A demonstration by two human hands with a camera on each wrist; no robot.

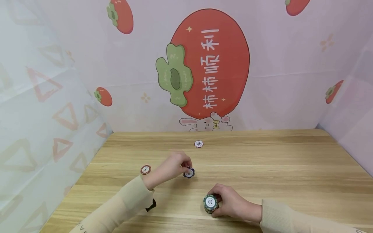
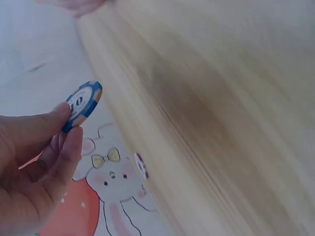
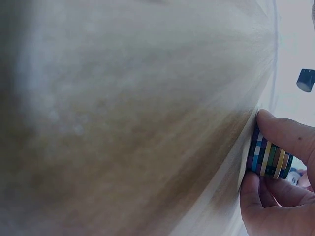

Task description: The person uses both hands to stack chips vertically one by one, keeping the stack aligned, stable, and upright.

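Observation:
My left hand (image 1: pixel 176 164) pinches a blue poker chip (image 2: pixel 82 104) marked 10 between thumb and fingers. In the left wrist view this chip is tilted and apart from the tabletop. Nearer the front, my right hand (image 1: pixel 230 200) grips the side of a stack of poker chips (image 1: pixel 210 203), its thumb and fingers on opposite sides. The top chip is green with a white centre reading 20. Edges of several colours show along the stack (image 3: pixel 269 156) in the right wrist view, where it stands on the table.
A white and purple chip (image 1: pixel 198 144) lies flat near the table's back edge. To the left, beside my left forearm, lies a reddish-brown chip (image 1: pixel 145 169). The wooden table (image 1: pixel 276 161) meets a patterned cloth backdrop (image 1: pixel 276 97) behind and at both sides.

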